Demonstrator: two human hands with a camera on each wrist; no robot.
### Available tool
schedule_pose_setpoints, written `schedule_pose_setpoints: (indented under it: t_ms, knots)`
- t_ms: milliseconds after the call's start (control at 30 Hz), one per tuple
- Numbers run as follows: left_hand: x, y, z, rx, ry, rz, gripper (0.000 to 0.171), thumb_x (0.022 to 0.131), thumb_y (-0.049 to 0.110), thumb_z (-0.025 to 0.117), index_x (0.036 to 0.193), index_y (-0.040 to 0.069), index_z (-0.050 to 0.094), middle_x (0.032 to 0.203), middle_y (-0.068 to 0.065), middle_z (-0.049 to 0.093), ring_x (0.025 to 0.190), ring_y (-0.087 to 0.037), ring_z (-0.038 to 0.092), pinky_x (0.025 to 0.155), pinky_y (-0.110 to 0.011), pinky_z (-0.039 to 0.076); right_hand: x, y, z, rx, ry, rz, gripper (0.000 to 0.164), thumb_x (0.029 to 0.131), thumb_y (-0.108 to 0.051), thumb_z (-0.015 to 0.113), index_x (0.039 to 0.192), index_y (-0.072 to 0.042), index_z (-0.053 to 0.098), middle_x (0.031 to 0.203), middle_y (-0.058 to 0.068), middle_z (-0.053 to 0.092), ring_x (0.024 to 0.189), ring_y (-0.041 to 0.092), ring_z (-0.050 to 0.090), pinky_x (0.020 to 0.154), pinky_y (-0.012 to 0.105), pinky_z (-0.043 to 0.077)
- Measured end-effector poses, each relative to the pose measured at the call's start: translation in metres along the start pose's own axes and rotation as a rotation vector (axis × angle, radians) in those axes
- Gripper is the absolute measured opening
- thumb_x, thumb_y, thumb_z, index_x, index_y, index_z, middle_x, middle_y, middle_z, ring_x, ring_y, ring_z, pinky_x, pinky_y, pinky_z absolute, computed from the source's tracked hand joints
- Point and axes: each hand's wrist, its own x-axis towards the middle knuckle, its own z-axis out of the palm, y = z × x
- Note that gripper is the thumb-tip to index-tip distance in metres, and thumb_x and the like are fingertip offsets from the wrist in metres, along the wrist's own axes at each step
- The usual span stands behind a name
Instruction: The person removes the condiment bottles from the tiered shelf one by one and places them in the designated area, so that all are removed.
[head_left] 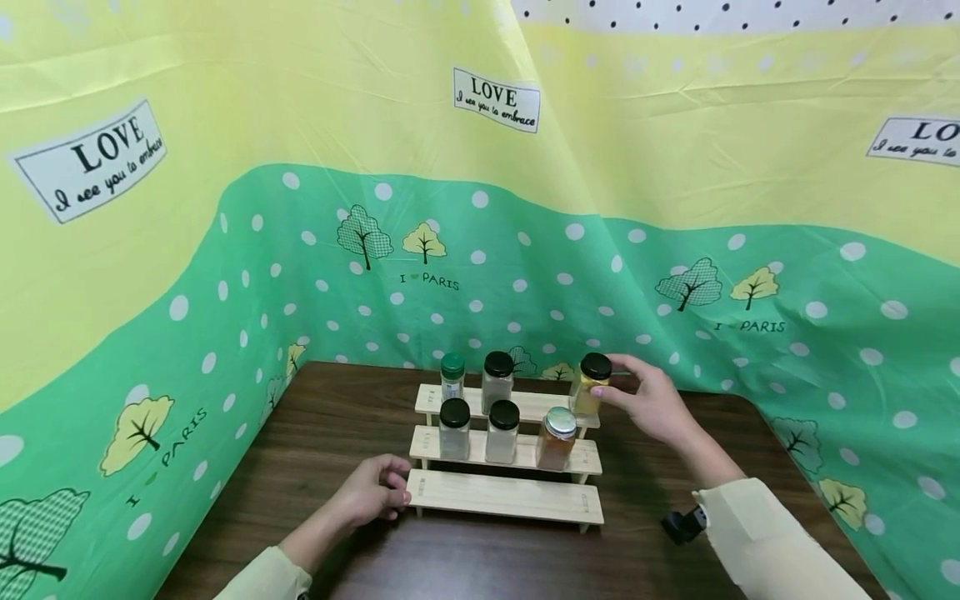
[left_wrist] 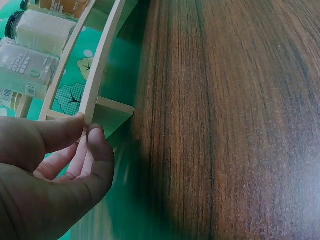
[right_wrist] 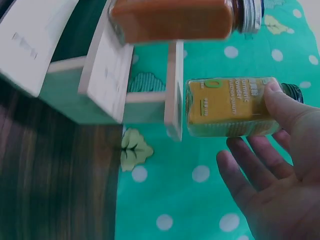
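A three-tier wooden spice rack (head_left: pixel 506 497) stands on the table. My left hand (head_left: pixel 372 489) pinches the left end of its lowest board (left_wrist: pixel 98 70) between thumb and fingertips. With thumb and fingers near the black lid, my right hand (head_left: pixel 654 404) holds a jar of yellow turmeric powder (right_wrist: pixel 227 106) at the top tier's right end. The jar's base is close to the board; whether they touch I cannot tell. On the middle tier are two black-lidded jars (head_left: pixel 454 433) and a silver-lidded jar of reddish-brown powder (head_left: pixel 556 446). A green-capped jar (head_left: pixel 452 379) and a black-lidded jar (head_left: pixel 497 385) occupy the top tier.
The rack stands on a dark wood-grain table (head_left: pixel 465 562). Green and yellow printed cloth (head_left: pixel 480 275) hangs behind the table and along both sides. A black strap-like device (head_left: pixel 684 527) is by the right sleeve.
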Motion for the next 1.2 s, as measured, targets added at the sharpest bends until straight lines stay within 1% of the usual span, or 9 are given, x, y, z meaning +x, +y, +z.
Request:
schedule_pose_setpoints:
  t_ms: [67, 233, 400, 467, 567, 667, 900, 1033, 1200]
  knots:
    - [0.0, 0.0, 0.0, -0.002, -0.002, 0.003, 0.048, 0.083, -0.013, 0.072, 0.128, -0.011, 0.053, 0.095, -0.014, 0.058, 0.072, -0.021, 0.064, 0.06, -0.035, 0.058, -0.004, 0.004, -0.004, -0.023, 0.006, 0.004, 0.056, 0.093, -0.036, 0.076, 0.141, -0.011, 0.059, 0.129, 0.013, 0.066, 0.116, 0.036, 0.067, 0.086, 0.037, 0.06]
    - [0.001, 0.0, -0.001, -0.01, -0.001, -0.013, 0.048, 0.084, -0.012, 0.073, 0.128, -0.01, 0.053, 0.095, -0.014, 0.057, 0.073, -0.021, 0.064, 0.059, -0.033, 0.058, -0.014, 0.016, -0.014, -0.047, 0.032, 0.02, 0.054, 0.095, -0.035, 0.074, 0.14, -0.01, 0.059, 0.128, 0.015, 0.066, 0.116, 0.038, 0.067, 0.084, 0.033, 0.06]
    - [0.0, 0.001, -0.001, -0.013, 0.002, -0.02, 0.049, 0.084, -0.012, 0.073, 0.128, -0.01, 0.054, 0.095, -0.014, 0.058, 0.073, -0.022, 0.064, 0.059, -0.033, 0.058, -0.021, 0.026, -0.022, -0.019, 0.042, 0.056, 0.053, 0.097, -0.034, 0.072, 0.14, -0.006, 0.058, 0.13, 0.02, 0.063, 0.117, 0.043, 0.065, 0.081, 0.03, 0.061]
    - [0.0, 0.002, -0.001, -0.014, 0.002, -0.017, 0.049, 0.084, -0.012, 0.072, 0.129, -0.01, 0.053, 0.096, -0.015, 0.058, 0.073, -0.022, 0.064, 0.059, -0.033, 0.058, -0.023, 0.03, -0.025, -0.017, 0.044, 0.06, 0.053, 0.097, -0.033, 0.072, 0.14, -0.005, 0.057, 0.129, 0.021, 0.063, 0.114, 0.042, 0.066, 0.078, 0.028, 0.061]
    - [-0.001, 0.002, -0.001, -0.015, 0.003, -0.015, 0.049, 0.084, -0.013, 0.072, 0.129, -0.01, 0.053, 0.096, -0.015, 0.058, 0.073, -0.022, 0.064, 0.06, -0.034, 0.058, -0.027, 0.037, -0.025, -0.044, 0.038, 0.061, 0.054, 0.097, -0.032, 0.072, 0.141, -0.003, 0.057, 0.126, 0.021, 0.065, 0.11, 0.035, 0.068, 0.075, 0.025, 0.059]
    - [-0.001, 0.001, 0.0, -0.016, 0.001, -0.014, 0.049, 0.084, -0.013, 0.072, 0.129, -0.01, 0.053, 0.096, -0.015, 0.058, 0.073, -0.021, 0.063, 0.06, -0.034, 0.058, -0.032, 0.047, -0.023, -0.078, 0.024, 0.073, 0.058, 0.096, -0.033, 0.073, 0.142, -0.001, 0.055, 0.124, 0.021, 0.068, 0.108, 0.033, 0.069, 0.076, 0.024, 0.059]
    - [-0.001, 0.001, 0.0, -0.016, -0.003, -0.006, 0.048, 0.084, -0.013, 0.072, 0.129, -0.011, 0.053, 0.094, -0.014, 0.058, 0.072, -0.021, 0.063, 0.06, -0.033, 0.057, -0.043, 0.072, -0.014, -0.07, -0.021, 0.126, 0.066, 0.095, -0.033, 0.075, 0.145, 0.003, 0.051, 0.129, 0.026, 0.064, 0.116, 0.044, 0.066, 0.085, 0.042, 0.062]
    - [-0.001, 0.001, 0.0, -0.01, -0.002, -0.002, 0.048, 0.084, -0.013, 0.072, 0.128, -0.011, 0.054, 0.094, -0.013, 0.058, 0.072, -0.021, 0.063, 0.059, -0.033, 0.057, -0.046, 0.086, -0.007, -0.06, -0.047, 0.143, 0.064, 0.095, -0.03, 0.075, 0.144, 0.002, 0.051, 0.129, 0.025, 0.064, 0.118, 0.046, 0.065, 0.087, 0.044, 0.061]
    - [-0.001, 0.001, -0.001, -0.018, -0.002, -0.009, 0.048, 0.084, -0.012, 0.073, 0.128, -0.01, 0.054, 0.093, -0.013, 0.058, 0.072, -0.021, 0.064, 0.059, -0.033, 0.057, -0.051, 0.097, -0.001, -0.034, -0.06, 0.177, 0.062, 0.094, -0.027, 0.076, 0.143, 0.003, 0.052, 0.131, 0.025, 0.063, 0.12, 0.047, 0.063, 0.09, 0.046, 0.06]
